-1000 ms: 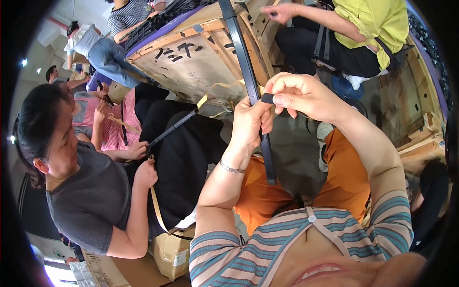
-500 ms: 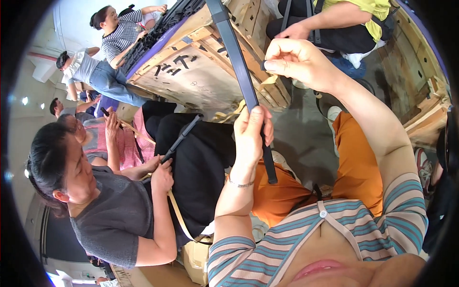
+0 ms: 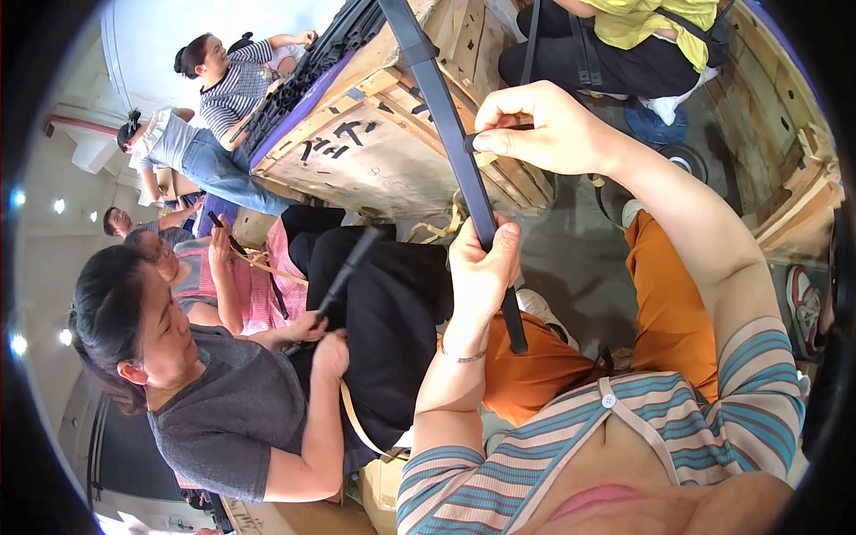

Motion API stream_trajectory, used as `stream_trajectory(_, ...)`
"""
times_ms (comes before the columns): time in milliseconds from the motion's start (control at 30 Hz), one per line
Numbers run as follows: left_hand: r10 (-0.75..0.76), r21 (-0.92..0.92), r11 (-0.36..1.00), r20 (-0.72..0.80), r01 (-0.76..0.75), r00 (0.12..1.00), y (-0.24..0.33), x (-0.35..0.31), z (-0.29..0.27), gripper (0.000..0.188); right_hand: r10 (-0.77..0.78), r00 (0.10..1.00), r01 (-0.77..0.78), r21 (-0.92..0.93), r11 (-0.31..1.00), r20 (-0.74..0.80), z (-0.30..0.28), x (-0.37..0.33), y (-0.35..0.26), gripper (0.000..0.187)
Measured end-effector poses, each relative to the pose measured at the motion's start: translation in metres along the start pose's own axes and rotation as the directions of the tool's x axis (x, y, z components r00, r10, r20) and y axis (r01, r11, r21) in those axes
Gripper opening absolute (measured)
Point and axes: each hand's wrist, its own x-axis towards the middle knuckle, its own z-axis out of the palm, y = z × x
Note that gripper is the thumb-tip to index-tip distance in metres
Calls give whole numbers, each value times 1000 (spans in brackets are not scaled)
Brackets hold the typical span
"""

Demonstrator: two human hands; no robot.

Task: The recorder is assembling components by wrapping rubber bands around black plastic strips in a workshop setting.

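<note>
My left hand [image 3: 481,267] is wrapped round a long, flat black bar [image 3: 455,125], thumb lying along its face. The bar runs from the top edge down to above my lap, with a raised band across its upper part. Between thumb and fingers of my right hand [image 3: 557,129] is a thin black strip [image 3: 504,134]. Its left end meets the bar's right edge, above my left hand. A little pale yellow backing shows beneath the strip. Whether the strip is stuck to the bar I cannot tell.
Behind the bar stands a wooden crate [image 3: 357,165] piled with black bars [image 3: 308,71]. At my left a seated person [image 3: 232,401] handles a similar bar [image 3: 348,276]. A person in yellow [image 3: 646,36] sits ahead. Another wooden crate [image 3: 794,223] is at the right.
My right hand has moved slightly left and down, bringing the black strip against the bar. The bar has shifted a little right. The neighbour's bar has moved too.
</note>
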Motion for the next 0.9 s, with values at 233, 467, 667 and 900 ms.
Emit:
stream_trajectory(233,1,30,1000,-6,-1,1000,-1,-2,-1,9,27,1000,-26,-20,999,7,-2,-1,-3,12)
stream_trajectory(467,-21,51,998,3,21,1000,-2,-4,-3,11,54,998,-53,-21,998,11,0,-1,-5,12)
stream_trajectory(667,-40,26,999,17,40,999,-1,-1,12,11,28,998,-27,29,999,-55,-11,-5,0,15)
stream_trajectory(900,86,328,945,-202,-16,976,-3,3,0,10,141,990,-140,43,989,-13,5,11,-3,10)
